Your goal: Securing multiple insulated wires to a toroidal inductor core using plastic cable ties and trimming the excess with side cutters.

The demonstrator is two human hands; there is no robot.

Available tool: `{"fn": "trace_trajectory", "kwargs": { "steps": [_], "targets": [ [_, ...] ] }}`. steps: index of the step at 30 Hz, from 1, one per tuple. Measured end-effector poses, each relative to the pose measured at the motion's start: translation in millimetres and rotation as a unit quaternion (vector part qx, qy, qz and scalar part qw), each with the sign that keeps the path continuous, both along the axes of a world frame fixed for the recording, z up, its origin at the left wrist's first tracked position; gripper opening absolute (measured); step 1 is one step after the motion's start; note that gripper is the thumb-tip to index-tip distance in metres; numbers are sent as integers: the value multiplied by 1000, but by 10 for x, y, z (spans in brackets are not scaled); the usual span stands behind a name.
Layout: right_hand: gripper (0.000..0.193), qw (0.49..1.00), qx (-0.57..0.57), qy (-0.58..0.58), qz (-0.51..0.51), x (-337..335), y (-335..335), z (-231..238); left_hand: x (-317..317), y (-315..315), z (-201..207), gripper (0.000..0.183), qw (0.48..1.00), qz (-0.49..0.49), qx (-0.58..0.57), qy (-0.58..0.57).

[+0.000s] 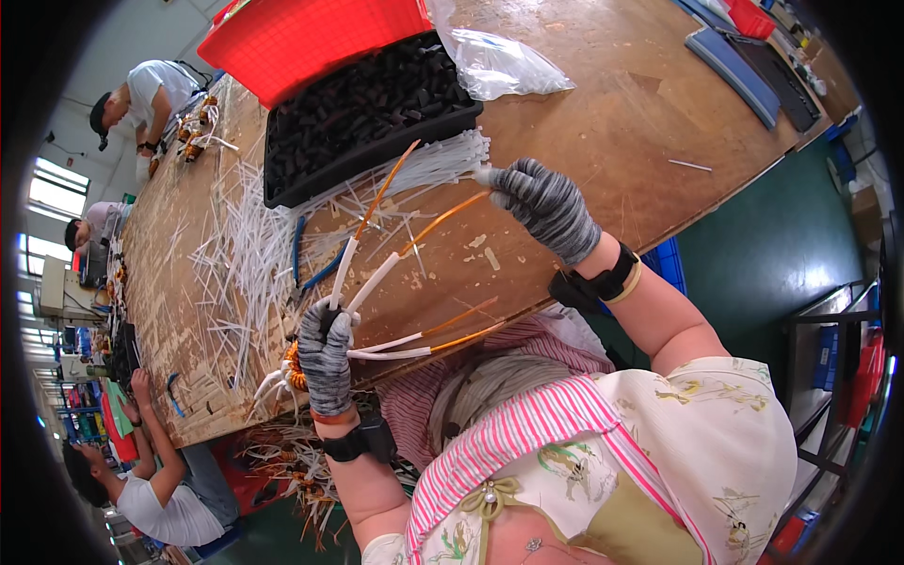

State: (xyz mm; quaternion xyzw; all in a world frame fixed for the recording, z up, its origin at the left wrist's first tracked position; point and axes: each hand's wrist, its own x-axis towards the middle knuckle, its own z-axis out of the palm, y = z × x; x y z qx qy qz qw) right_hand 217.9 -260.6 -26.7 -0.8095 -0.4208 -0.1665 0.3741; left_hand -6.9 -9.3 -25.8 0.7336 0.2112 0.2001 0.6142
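My left hand (327, 363), in a grey striped glove, is wrapped round a bundle of white-sleeved leads beside an orange wire-wound coil (297, 369). Several leads fan out from the fist, each a white sleeve (379, 281) ending in bare copper-coloured wire. A black piece of tubing (330, 318) shows at the top of the fist. My right hand (546, 207), gloved alike, pinches the tip of one copper wire (443, 218), which runs up to its fingertips. Another wire (386, 193) stands free between the hands, and two more leads point right along the table's front edge.
Beyond my hands stands a black tray (367, 113) of short black tubes, with a red basket (311, 42) behind. White strips (245, 254) and blue-handled pliers (299, 254) lie left. A plastic bag (508, 66) is at the back. Co-workers (174, 490) sit along the left side.
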Motion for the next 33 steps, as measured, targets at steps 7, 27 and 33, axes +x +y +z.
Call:
{"fn": "trace_trajectory", "kwargs": {
  "steps": [7, 27, 33],
  "targets": [
    [16, 948, 263, 178, -29, 246, -121, -122, 5, 25, -52, 20, 1000, -3, 0, 0],
    [29, 697, 379, 591, 144, 21, -40, -45, 8, 23, -42, 22, 1000, -1, 11, 3],
    [28, 720, 350, 584, 138, -28, -14, 33, 8, 14, -29, 23, 1000, 0, 9, 2]
  ]
}}
